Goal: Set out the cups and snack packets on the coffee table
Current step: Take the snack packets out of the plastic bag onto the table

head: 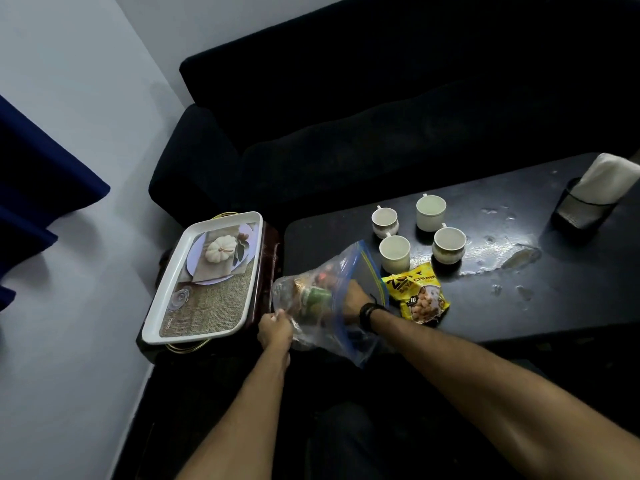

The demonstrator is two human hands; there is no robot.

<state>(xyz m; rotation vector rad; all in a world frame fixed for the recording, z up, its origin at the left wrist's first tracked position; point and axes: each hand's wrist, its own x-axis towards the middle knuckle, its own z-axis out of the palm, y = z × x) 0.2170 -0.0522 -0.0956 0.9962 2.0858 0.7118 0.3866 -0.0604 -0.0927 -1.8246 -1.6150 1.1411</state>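
Several white cups (pixel 394 252) stand grouped on the black coffee table (pixel 554 289). A yellow snack packet (pixel 420 294) lies flat just in front of them. A clear zip bag (pixel 313 299) with a blue seal holds more packets, one green, at the table's near left corner. My left hand (pixel 275 329) grips the bag's lower edge. My right hand (pixel 353 303) reaches inside the bag's mouth; its fingers are hidden by the plastic and I cannot tell whether they hold anything.
A white tray (pixel 207 277) with a pumpkin picture rests on a dark side stand to the left. A black holder with white tissues (pixel 588 199) stands at the table's far right. Wet patches (pixel 512 251) glisten on the tabletop. A dark sofa (pixel 346 116) runs behind.
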